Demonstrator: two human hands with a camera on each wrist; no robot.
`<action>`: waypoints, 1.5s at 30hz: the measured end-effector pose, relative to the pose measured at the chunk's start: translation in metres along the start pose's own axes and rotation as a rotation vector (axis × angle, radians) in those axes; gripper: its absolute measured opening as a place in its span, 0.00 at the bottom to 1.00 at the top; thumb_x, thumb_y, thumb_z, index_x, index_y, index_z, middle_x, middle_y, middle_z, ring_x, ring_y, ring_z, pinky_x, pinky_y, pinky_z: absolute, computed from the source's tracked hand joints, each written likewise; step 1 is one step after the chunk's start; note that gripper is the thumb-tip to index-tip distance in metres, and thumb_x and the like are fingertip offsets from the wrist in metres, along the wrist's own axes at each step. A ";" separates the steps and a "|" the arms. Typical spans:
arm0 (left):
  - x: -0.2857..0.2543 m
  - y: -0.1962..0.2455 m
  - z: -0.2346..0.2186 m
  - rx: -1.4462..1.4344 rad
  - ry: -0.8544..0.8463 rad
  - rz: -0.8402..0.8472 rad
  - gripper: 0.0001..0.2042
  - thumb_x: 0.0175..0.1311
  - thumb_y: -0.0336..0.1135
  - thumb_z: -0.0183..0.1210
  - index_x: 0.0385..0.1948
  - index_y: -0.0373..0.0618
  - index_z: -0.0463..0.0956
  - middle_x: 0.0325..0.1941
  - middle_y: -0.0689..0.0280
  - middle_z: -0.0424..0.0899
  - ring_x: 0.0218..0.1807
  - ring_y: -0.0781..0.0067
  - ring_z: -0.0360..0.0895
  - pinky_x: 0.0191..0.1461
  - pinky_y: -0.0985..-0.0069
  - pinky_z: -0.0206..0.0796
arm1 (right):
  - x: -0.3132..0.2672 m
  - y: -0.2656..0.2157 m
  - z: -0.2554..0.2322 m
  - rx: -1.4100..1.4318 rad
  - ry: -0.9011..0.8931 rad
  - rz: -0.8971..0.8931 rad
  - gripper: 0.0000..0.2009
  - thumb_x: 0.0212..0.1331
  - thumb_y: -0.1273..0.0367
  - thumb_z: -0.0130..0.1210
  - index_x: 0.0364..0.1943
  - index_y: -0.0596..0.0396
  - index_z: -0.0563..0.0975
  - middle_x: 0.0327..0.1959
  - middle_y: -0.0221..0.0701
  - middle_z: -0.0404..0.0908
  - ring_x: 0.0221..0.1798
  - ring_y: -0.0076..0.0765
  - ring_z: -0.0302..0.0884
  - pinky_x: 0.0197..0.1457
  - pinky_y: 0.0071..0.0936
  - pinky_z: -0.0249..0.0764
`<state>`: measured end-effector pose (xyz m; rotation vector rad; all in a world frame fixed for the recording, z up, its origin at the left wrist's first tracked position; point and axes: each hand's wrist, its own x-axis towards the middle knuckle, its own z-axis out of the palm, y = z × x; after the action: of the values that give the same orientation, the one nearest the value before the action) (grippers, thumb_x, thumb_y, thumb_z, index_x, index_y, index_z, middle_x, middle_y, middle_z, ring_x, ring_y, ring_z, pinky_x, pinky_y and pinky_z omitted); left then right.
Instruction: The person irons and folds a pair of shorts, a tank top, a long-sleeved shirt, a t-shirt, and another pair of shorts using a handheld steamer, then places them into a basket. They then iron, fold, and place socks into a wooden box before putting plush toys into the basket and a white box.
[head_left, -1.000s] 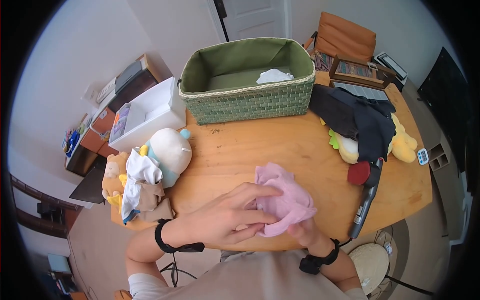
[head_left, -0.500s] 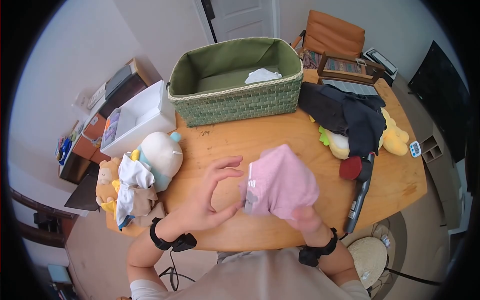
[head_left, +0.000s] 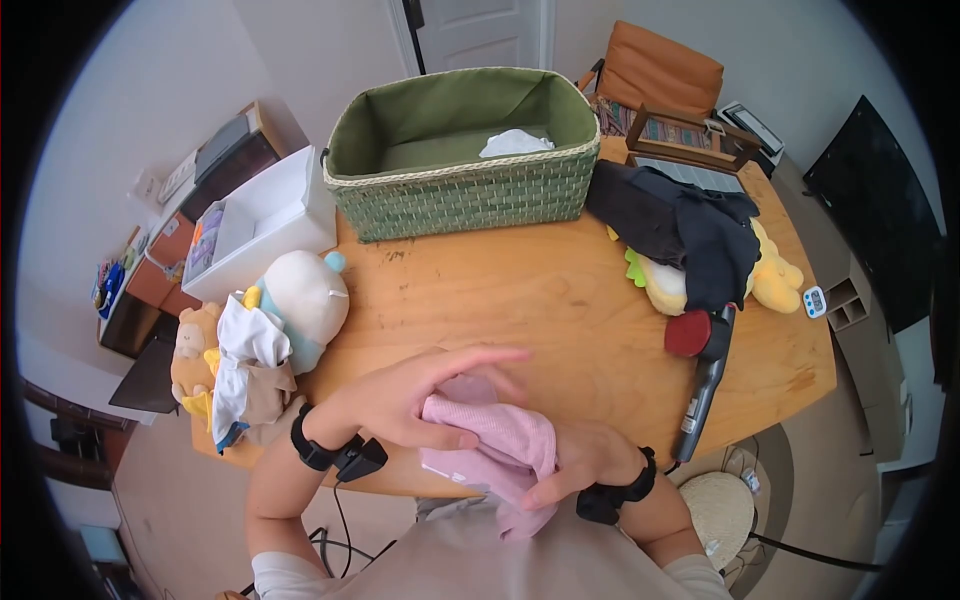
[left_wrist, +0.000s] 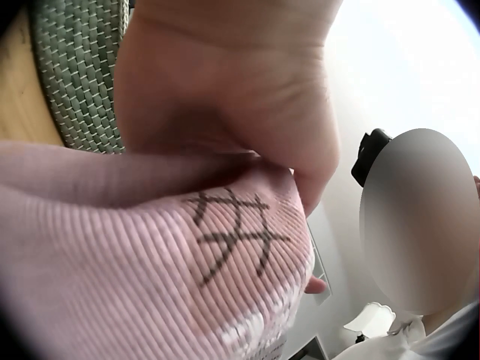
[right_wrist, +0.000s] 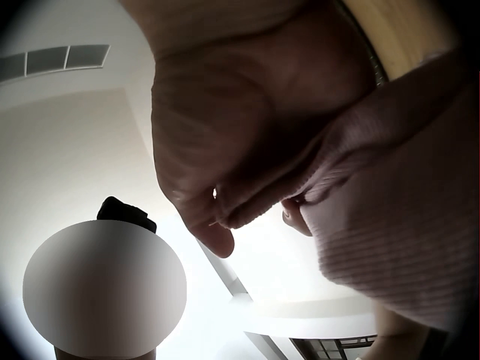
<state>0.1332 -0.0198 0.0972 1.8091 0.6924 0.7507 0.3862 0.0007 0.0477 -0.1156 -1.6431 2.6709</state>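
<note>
A pink ribbed-knit garment [head_left: 495, 435] is bunched between my two hands, close to the near table edge, its lower end hanging toward my shirt. My left hand [head_left: 415, 395] grips its left side, thumb in front and the other fingers behind it. Dark crossed lines and pale print show on the pink garment [left_wrist: 240, 240] in the left wrist view. On the other side my right hand [head_left: 590, 460] pinches a fold of it, thumb on top. The fold passes between thumb and fingers in the right wrist view.
A green woven basket [head_left: 470, 205] with a white cloth [head_left: 517, 143] inside stands at the back. Left are a white box [head_left: 265, 235], plush toys [head_left: 305, 305] and clothes [head_left: 250, 350]. Right are dark clothes [head_left: 690, 225] over yellow plush, and a black handheld appliance [head_left: 703, 385].
The pink garment was spread out from my right hand while my left hand was off it. Now it is lower, nearer my body and bunched, with my left hand gripping it again.
</note>
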 end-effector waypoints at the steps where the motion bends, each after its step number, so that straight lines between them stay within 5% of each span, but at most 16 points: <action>1: 0.002 -0.002 -0.003 0.012 -0.078 -0.099 0.34 0.58 0.32 0.68 0.68 0.42 0.66 0.57 0.56 0.81 0.58 0.64 0.77 0.60 0.68 0.68 | 0.003 -0.004 0.002 0.003 0.001 0.002 0.45 0.54 0.65 0.69 0.75 0.61 0.58 0.69 0.36 0.69 0.71 0.30 0.62 0.73 0.28 0.61; 2: 0.002 -0.004 -0.004 0.023 -0.158 -0.198 0.28 0.59 0.32 0.68 0.63 0.41 0.73 0.44 0.61 0.87 0.45 0.70 0.83 0.49 0.72 0.74 | 0.008 -0.012 0.006 0.000 0.038 -0.100 0.45 0.53 0.69 0.69 0.75 0.62 0.57 0.71 0.36 0.67 0.72 0.29 0.61 0.74 0.28 0.60; 3: -0.001 -0.009 -0.003 0.019 -0.160 -0.199 0.28 0.59 0.32 0.68 0.63 0.41 0.73 0.44 0.61 0.87 0.45 0.70 0.83 0.49 0.72 0.74 | 0.011 -0.017 0.007 -0.003 0.076 -0.203 0.46 0.52 0.72 0.69 0.76 0.63 0.56 0.73 0.35 0.65 0.72 0.29 0.61 0.75 0.28 0.59; 5: -0.006 -0.016 -0.001 0.031 -0.009 -0.230 0.12 0.61 0.30 0.66 0.46 0.39 0.81 0.22 0.71 0.78 0.24 0.81 0.71 0.30 0.78 0.64 | 0.009 -0.020 -0.005 -0.132 0.124 -0.222 0.45 0.53 0.70 0.69 0.75 0.62 0.57 0.72 0.38 0.67 0.73 0.30 0.62 0.75 0.29 0.59; 8: -0.011 0.001 -0.012 0.117 0.055 -0.353 0.05 0.63 0.28 0.64 0.37 0.39 0.82 0.17 0.75 0.67 0.20 0.86 0.60 0.26 0.81 0.56 | 0.001 -0.010 -0.018 -0.323 0.235 -0.221 0.43 0.55 0.67 0.69 0.75 0.61 0.59 0.71 0.40 0.69 0.74 0.33 0.62 0.76 0.30 0.59; 13: -0.026 -0.010 -0.017 0.122 0.287 -0.372 0.03 0.63 0.27 0.63 0.36 0.40 0.80 0.19 0.79 0.64 0.21 0.88 0.56 0.25 0.81 0.50 | -0.008 0.001 -0.035 -0.603 0.444 -0.215 0.37 0.59 0.67 0.66 0.72 0.63 0.63 0.70 0.40 0.71 0.72 0.36 0.67 0.75 0.32 0.62; 15: -0.026 -0.016 -0.018 0.119 0.382 -0.379 0.04 0.64 0.27 0.63 0.37 0.40 0.79 0.19 0.80 0.65 0.21 0.88 0.57 0.25 0.82 0.51 | -0.009 -0.009 -0.040 -0.584 0.443 0.236 0.31 0.63 0.68 0.62 0.70 0.63 0.66 0.66 0.41 0.75 0.67 0.35 0.72 0.69 0.32 0.68; 16: -0.023 -0.018 -0.017 0.019 0.476 -0.389 0.08 0.63 0.26 0.64 0.42 0.40 0.77 0.27 0.77 0.70 0.28 0.90 0.62 0.30 0.85 0.54 | -0.008 -0.003 -0.039 -0.581 0.444 0.239 0.31 0.63 0.68 0.62 0.70 0.63 0.66 0.66 0.41 0.75 0.67 0.35 0.72 0.69 0.32 0.68; 18: -0.016 -0.019 -0.012 -0.027 0.610 -0.391 0.21 0.62 0.26 0.64 0.55 0.43 0.68 0.45 0.71 0.74 0.46 0.87 0.70 0.45 0.85 0.61 | 0.001 0.014 -0.037 -0.566 0.624 -0.254 0.27 0.65 0.69 0.59 0.67 0.64 0.68 0.58 0.40 0.81 0.59 0.32 0.79 0.62 0.32 0.74; 22: -0.004 -0.013 -0.003 0.325 0.491 -0.197 0.28 0.57 0.26 0.64 0.61 0.46 0.67 0.64 0.66 0.72 0.63 0.72 0.70 0.61 0.69 0.62 | 0.005 -0.008 -0.021 -0.580 0.642 -0.209 0.22 0.65 0.69 0.58 0.61 0.63 0.71 0.50 0.41 0.83 0.51 0.37 0.82 0.56 0.34 0.76; 25: 0.009 0.000 0.004 0.548 0.266 0.067 0.31 0.50 0.26 0.64 0.62 0.45 0.69 0.62 0.62 0.75 0.60 0.62 0.74 0.61 0.66 0.65 | 0.009 -0.016 -0.022 -0.709 0.488 -0.159 0.19 0.62 0.70 0.59 0.55 0.60 0.73 0.42 0.45 0.83 0.44 0.50 0.84 0.50 0.38 0.77; 28: 0.013 0.005 0.006 0.595 0.031 0.050 0.27 0.47 0.28 0.67 0.54 0.47 0.76 0.51 0.60 0.82 0.52 0.56 0.78 0.54 0.66 0.69 | 0.009 -0.034 -0.013 -0.863 0.407 -0.108 0.17 0.60 0.68 0.62 0.53 0.58 0.77 0.40 0.46 0.83 0.41 0.51 0.83 0.44 0.36 0.76; 34: 0.001 0.008 -0.011 0.491 0.129 -0.361 0.08 0.46 0.28 0.69 0.26 0.43 0.79 0.24 0.67 0.76 0.29 0.64 0.72 0.35 0.67 0.61 | -0.011 -0.068 -0.010 -1.135 0.621 0.019 0.15 0.53 0.69 0.64 0.45 0.56 0.80 0.34 0.46 0.83 0.38 0.57 0.82 0.41 0.44 0.76; 37: -0.006 0.019 -0.025 0.672 0.209 -0.128 0.07 0.48 0.29 0.68 0.25 0.40 0.78 0.24 0.62 0.73 0.29 0.60 0.73 0.33 0.68 0.63 | -0.020 -0.082 -0.018 -1.341 0.708 -0.003 0.15 0.52 0.68 0.64 0.45 0.55 0.81 0.33 0.44 0.83 0.38 0.56 0.82 0.40 0.45 0.75; 43: -0.011 0.061 -0.041 0.555 0.327 -0.077 0.09 0.48 0.28 0.68 0.25 0.38 0.76 0.30 0.63 0.74 0.31 0.70 0.70 0.34 0.73 0.61 | -0.018 -0.114 -0.024 -1.250 0.719 -0.311 0.14 0.56 0.72 0.60 0.46 0.59 0.75 0.40 0.47 0.83 0.44 0.60 0.81 0.46 0.45 0.76; 45: -0.004 0.072 -0.044 0.554 0.271 -0.111 0.08 0.48 0.27 0.68 0.27 0.39 0.77 0.33 0.63 0.76 0.32 0.71 0.70 0.36 0.74 0.62 | -0.006 -0.123 -0.015 -0.986 0.699 -0.412 0.13 0.56 0.80 0.57 0.47 0.60 0.73 0.37 0.37 0.80 0.39 0.33 0.81 0.44 0.27 0.74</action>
<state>0.1052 -0.0201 0.1773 2.1569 1.2657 0.7877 0.3886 0.0690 0.1512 -0.5457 -2.1532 1.1312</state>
